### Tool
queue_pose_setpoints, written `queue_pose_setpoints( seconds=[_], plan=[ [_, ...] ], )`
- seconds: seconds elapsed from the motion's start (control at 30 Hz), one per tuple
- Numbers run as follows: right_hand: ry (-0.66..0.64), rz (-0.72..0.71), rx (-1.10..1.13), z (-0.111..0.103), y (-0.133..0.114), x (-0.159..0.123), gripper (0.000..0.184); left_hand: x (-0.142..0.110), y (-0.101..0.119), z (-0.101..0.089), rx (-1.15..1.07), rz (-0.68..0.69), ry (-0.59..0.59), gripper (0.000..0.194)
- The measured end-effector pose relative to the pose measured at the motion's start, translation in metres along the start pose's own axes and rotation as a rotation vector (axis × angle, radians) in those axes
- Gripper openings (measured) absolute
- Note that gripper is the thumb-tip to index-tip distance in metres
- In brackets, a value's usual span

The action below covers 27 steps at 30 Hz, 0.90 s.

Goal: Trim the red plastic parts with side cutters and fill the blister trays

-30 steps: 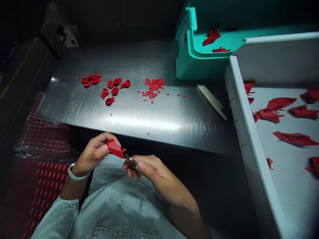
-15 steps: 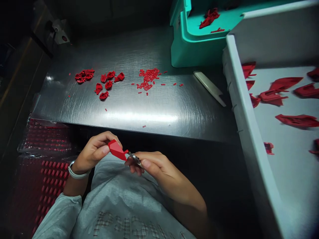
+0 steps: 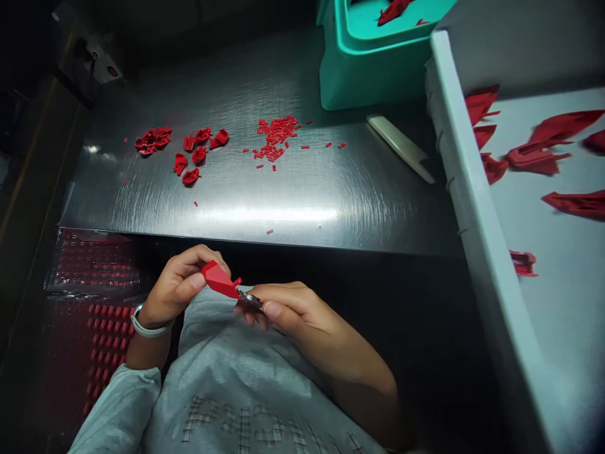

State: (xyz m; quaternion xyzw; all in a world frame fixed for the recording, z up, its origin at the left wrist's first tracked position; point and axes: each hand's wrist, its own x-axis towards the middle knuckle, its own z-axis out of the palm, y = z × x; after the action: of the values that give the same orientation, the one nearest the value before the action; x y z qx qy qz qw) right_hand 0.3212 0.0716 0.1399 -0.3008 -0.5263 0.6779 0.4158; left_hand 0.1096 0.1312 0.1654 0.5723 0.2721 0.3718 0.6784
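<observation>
Between the thumb and fingers of my left hand (image 3: 182, 280) is a red, pointed plastic part (image 3: 218, 279) with a small stub near its tip. My right hand (image 3: 283, 307) is closed around a small pair of metal nippers (image 3: 250, 299), its grip mostly hidden by the fingers. The nippers' jaws meet the tip of the red part, beside the stub. Both hands are over my lap, just below the table's front edge.
On the metal table (image 3: 236, 202) lie a pile of tiny red offcuts (image 3: 278, 133), several red parts (image 3: 198, 154) and a pale blade-shaped piece (image 3: 401, 147). A green bin (image 3: 373, 72) and a white bin (image 3: 477, 195) with red parts stand right. Bagged red pieces (image 3: 111, 340) lie lower left.
The nippers' jaws have shifted from the stub to the red part's tip. Both hands have stayed closed on what they hold. The view has tilted slightly, moving the table's contents upward.
</observation>
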Motion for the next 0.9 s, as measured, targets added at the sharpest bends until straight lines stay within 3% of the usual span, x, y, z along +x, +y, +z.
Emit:
queue_pose_setpoints(
  seconds=[0.27,0.67,0.9],
  plan=[
    [0.002,-0.010,-0.001,-0.0002,-0.0014,-0.0004,0.060,0.0002,-0.0069,0.0012,-0.037,0.070,-0.060,0.026],
    [-0.002,-0.011,-0.081,0.0008,-0.0071,-0.0027,0.062,0.0005,0.0001,-0.0020,0.114,0.079,-0.100,0.027],
    [0.021,-0.056,-0.048,0.0009,-0.0037,-0.0002,0.056,-0.0029,0.0009,0.0027,0.146,0.028,-0.043,0.031]
  ],
)
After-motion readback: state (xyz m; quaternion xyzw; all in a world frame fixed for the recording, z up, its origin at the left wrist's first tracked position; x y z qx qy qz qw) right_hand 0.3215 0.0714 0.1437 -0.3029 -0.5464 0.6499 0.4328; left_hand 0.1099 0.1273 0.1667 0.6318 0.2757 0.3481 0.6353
